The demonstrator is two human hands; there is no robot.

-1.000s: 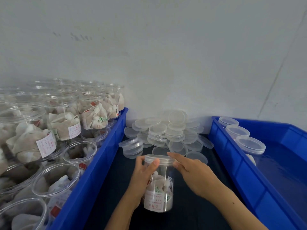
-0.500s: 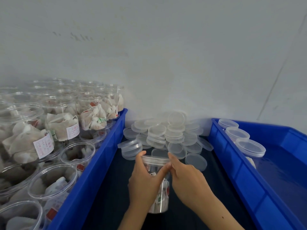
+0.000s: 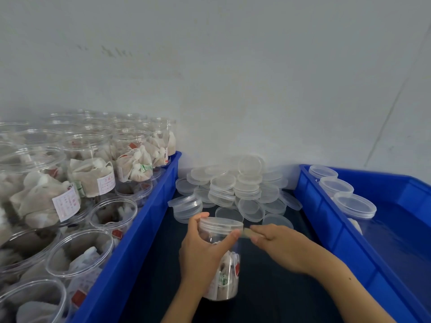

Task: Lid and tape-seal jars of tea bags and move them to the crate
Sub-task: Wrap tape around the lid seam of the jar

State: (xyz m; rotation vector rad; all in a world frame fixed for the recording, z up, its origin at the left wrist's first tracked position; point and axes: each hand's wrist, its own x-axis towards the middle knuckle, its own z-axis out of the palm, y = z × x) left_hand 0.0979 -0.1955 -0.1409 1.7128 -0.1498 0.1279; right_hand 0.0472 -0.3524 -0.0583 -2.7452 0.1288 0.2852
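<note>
Clear cylindrical plastic jar of tea bags (image 3: 224,271), capped with a translucent snap-on lid (image 3: 220,226), upright on the dark tabletop (image 3: 275,297) between two crates, toward its near edge. Left hand (image 3: 203,250) wrapped round the upper jar just under the lid, fingers curled on the far side, thumb pressed across the near wall. Right hand (image 3: 279,245) just right of the lid, fingers pinched together on a short strip of clear tape (image 3: 245,233) stretched from the lid's rim. Heap of loose translucent round lids (image 3: 235,187) piled against the white wall (image 3: 233,78) at the tabletop's far edge, a few stray ones lying just behind the held jar. Blue plastic crate at the left edge (image 3: 130,248) packed with open, unlidded clear jars of tea bags (image 3: 93,178), stacked two layers deep, white labels with red print facing out. Blue plastic crate at the right edge (image 3: 331,224) with three lidded jars (image 3: 354,205) in a row along its near-left wall, contents mostly hidden by the crate side.
</note>
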